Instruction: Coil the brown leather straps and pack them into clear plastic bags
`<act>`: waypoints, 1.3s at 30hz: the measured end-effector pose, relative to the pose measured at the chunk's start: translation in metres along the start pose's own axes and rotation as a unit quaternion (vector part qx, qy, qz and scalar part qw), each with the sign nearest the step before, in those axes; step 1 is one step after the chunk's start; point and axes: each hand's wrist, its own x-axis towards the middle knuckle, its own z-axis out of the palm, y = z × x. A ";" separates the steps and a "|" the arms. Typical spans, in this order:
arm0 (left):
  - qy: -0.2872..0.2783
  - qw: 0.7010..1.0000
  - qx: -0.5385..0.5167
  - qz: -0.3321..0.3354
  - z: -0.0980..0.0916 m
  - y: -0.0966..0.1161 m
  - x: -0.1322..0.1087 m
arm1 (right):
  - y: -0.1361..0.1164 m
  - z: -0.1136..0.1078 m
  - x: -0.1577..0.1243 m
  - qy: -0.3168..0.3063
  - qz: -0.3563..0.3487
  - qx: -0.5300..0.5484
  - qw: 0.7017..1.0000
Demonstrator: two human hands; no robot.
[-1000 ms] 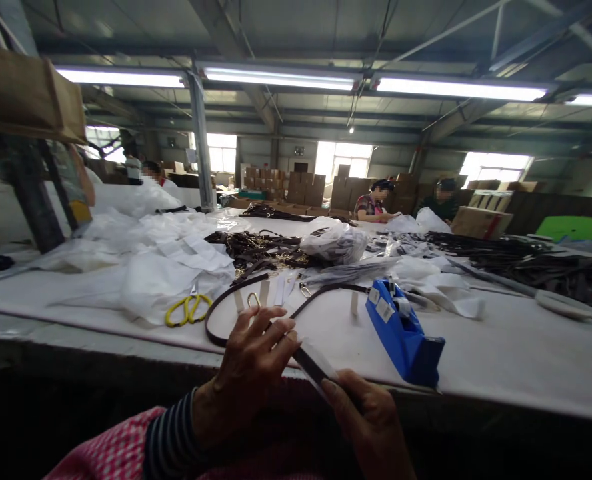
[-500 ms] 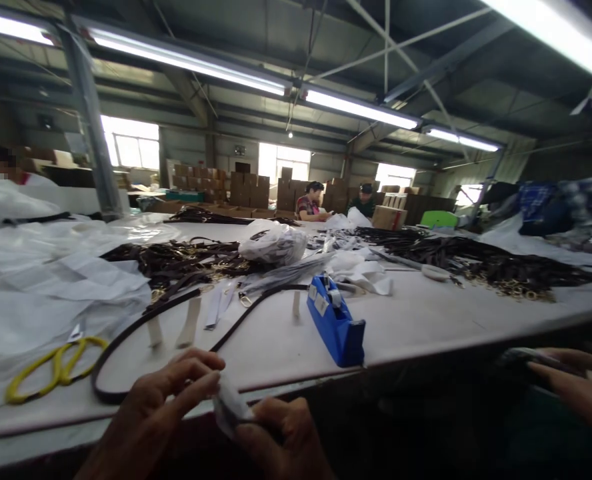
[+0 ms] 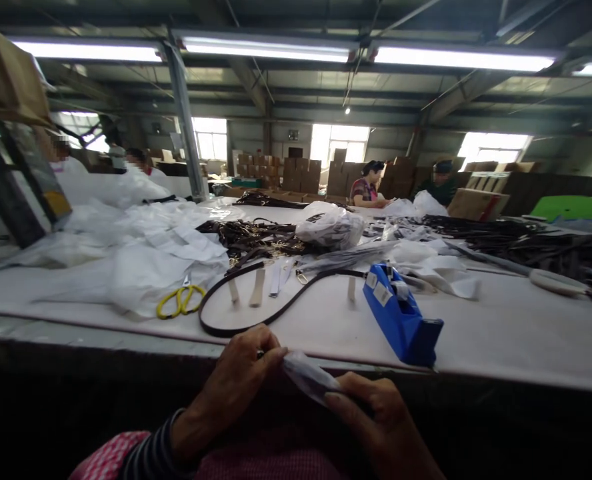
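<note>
Both hands are in front of the table edge with a piece wrapped in whitish plastic film (image 3: 309, 377) stretched between them. My left hand (image 3: 246, 363) pinches its left end with thumb and fingers. My right hand (image 3: 371, 417) is closed on the other end, thumb on top. Something dark shows through the film; its kind cannot be made out. Just beyond the hands, a black strap (image 3: 236, 330) curves across the table. A blue tape dispenser (image 3: 403, 320) stands to the right, near the edge. Yellow-handled scissors (image 3: 181, 302) lie to the left.
The white table (image 3: 506, 340) bears a pile of dark straps with gold-coloured hardware (image 3: 256, 237), a plastic-wrapped bundle (image 3: 331, 225), white plastic sheets (image 3: 146, 273) and short beige strips (image 3: 257, 288). More black straps (image 3: 541, 243) lie at right. A co-worker (image 3: 369, 187) sits across the table.
The view has turned left and levelled, so table items appear farther right. Both hands still hold the wrapped piece, now more stretched out. Another person's hand at the right has left view.
</note>
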 end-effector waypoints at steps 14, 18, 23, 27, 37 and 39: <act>-0.503 0.780 -0.360 -0.101 -0.023 0.021 0.025 | -0.016 -0.027 0.018 -0.135 0.048 0.110 0.983; -0.474 0.762 -0.420 -0.138 -0.020 0.019 0.015 | -0.010 -0.032 0.016 -0.121 0.065 0.144 0.980; -0.350 0.844 -0.373 -0.160 -0.014 0.029 0.008 | -0.009 -0.026 0.017 -0.114 0.076 0.142 0.980; -0.356 0.858 -0.348 -0.129 -0.008 0.031 0.008 | -0.011 -0.019 0.017 -0.111 0.064 0.120 0.984; -0.311 0.894 -0.292 -0.137 -0.023 -0.005 0.001 | -0.004 -0.032 0.013 -0.091 0.031 0.021 0.995; -0.298 0.896 -0.298 -0.143 -0.033 -0.012 -0.004 | -0.003 -0.039 0.015 -0.087 0.055 0.028 0.994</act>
